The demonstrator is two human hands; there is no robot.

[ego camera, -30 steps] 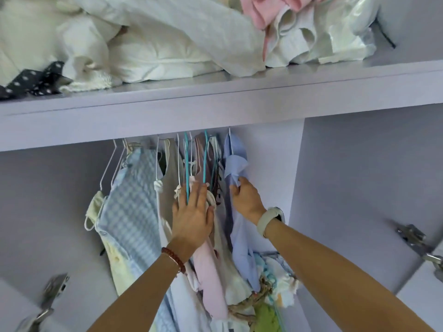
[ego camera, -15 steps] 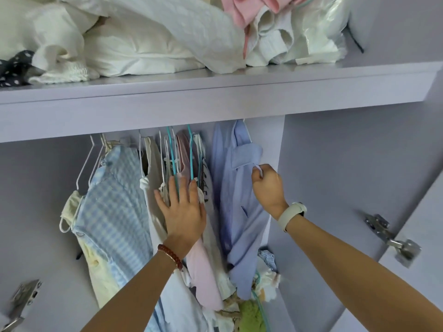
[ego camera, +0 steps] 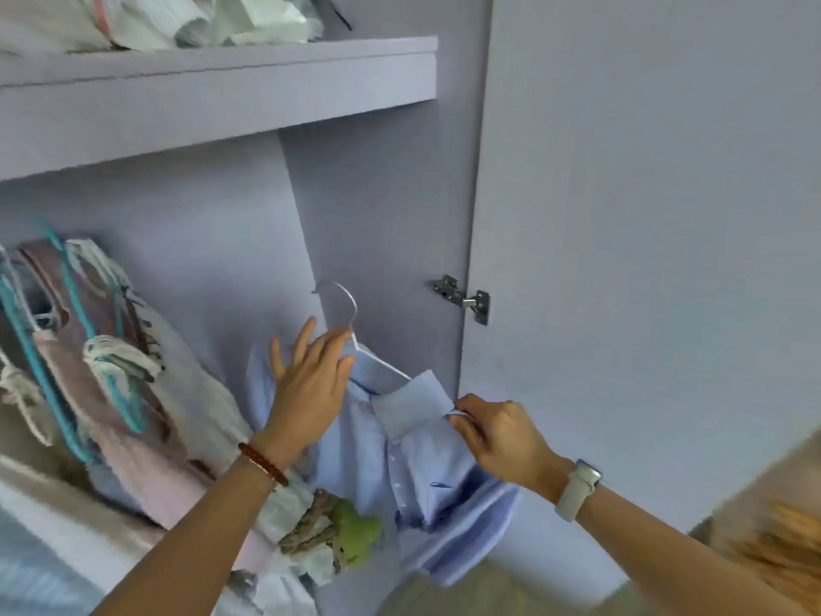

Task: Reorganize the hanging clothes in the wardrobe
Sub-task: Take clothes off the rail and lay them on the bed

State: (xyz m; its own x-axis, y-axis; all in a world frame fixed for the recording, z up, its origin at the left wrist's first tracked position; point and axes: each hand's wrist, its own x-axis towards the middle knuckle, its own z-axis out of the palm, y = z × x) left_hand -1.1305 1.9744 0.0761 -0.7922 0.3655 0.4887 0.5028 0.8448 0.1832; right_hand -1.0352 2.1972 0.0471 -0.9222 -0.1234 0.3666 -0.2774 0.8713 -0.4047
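A light blue shirt on a white wire hanger is off the rail, in front of the wardrobe's right side. My right hand pinches the shirt's collar at the hanger's right shoulder. My left hand is at the hanger's neck with its fingers spread; whether it grips the wire is hidden. The other hanging clothes, pink, white and mauve on teal hangers, remain bunched at the left.
Folded white linen is piled on the upper shelf. The open wardrobe door stands at the right, with a metal hinge. A heap of clothes with a green piece lies below.
The blue shirt and its hanger have come off the rail and moved right and down. My left hand left the hanging clothes and went to the hanger's neck. The view swung right.
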